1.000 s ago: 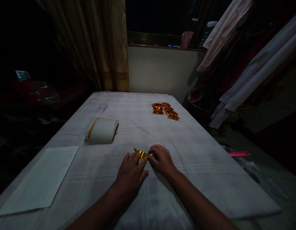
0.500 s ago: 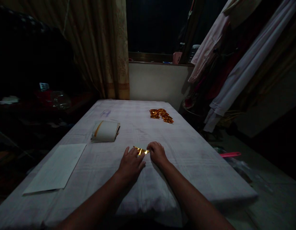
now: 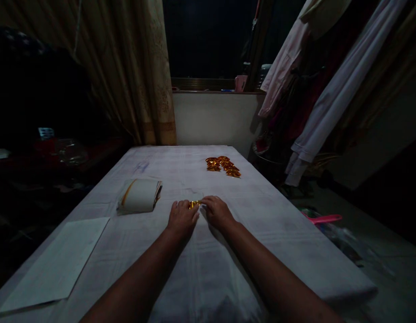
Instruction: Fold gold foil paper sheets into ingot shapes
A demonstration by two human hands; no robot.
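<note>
A small piece of gold foil paper (image 3: 194, 204) lies low on the tablecloth, between my two hands. My left hand (image 3: 182, 219) is closed over its left part, palm down. At the other end, the fingers of my right hand (image 3: 218, 211) pinch the foil's edge. My fingers cover much of the piece, so its full shape is hidden. Farther back on the table sits a cluster of several folded gold foil pieces (image 3: 224, 164). Left of my hands rests a curled stack of pale paper (image 3: 140, 195) with a yellow stripe.
A flat white sheet (image 3: 56, 262) lies at the left of the cloth-covered table (image 3: 282, 251). Hanging clothes (image 3: 324, 116) and a pink handle (image 3: 325, 219) are beyond the right edge. A curtain (image 3: 150, 89) and a pink mug (image 3: 240, 83) by the window are behind.
The camera view has shifted slightly. My hands have drawn closer together around the gold foil, and less of it shows. My right fingers now reach farther left across its end.
</note>
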